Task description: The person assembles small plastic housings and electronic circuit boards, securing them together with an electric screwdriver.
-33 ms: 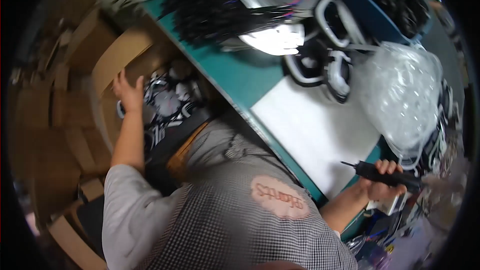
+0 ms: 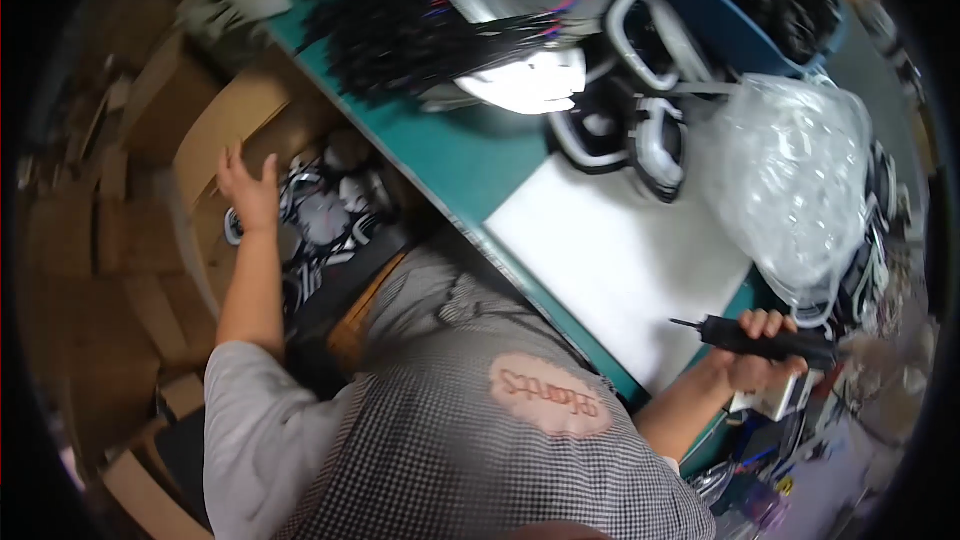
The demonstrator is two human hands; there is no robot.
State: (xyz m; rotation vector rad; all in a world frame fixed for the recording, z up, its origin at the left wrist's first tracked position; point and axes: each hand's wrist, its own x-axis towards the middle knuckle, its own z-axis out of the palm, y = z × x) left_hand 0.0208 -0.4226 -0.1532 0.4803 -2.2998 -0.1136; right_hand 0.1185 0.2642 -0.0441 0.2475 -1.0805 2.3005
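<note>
My left hand (image 2: 249, 192) is held over an open cardboard box (image 2: 228, 122), fingers spread and nothing in them. Beneath and beside it, the box holds a heap of grey, white and black plastic parts (image 2: 322, 215). Over the bench's right side, my right hand (image 2: 768, 348) is wrapped round a black electric screwdriver (image 2: 735, 335). The tool's thin bit points left, toward a white sheet (image 2: 610, 260) lying on the green bench top (image 2: 430, 145).
Black wires (image 2: 375, 50) lie bundled at the far side beside white-and-grey plastic shells (image 2: 525, 80). Black-and-white ring-shaped parts (image 2: 657, 148) sit behind the sheet. A clear plastic bag (image 2: 790, 180) bulges at right, with a blue bin (image 2: 735, 25) behind it. More cartons (image 2: 140, 230) stand at left.
The whole view has shifted slightly, so things appear a little further left. Both hands keep nearly the same pose; the screwdriver stays in my right hand.
</note>
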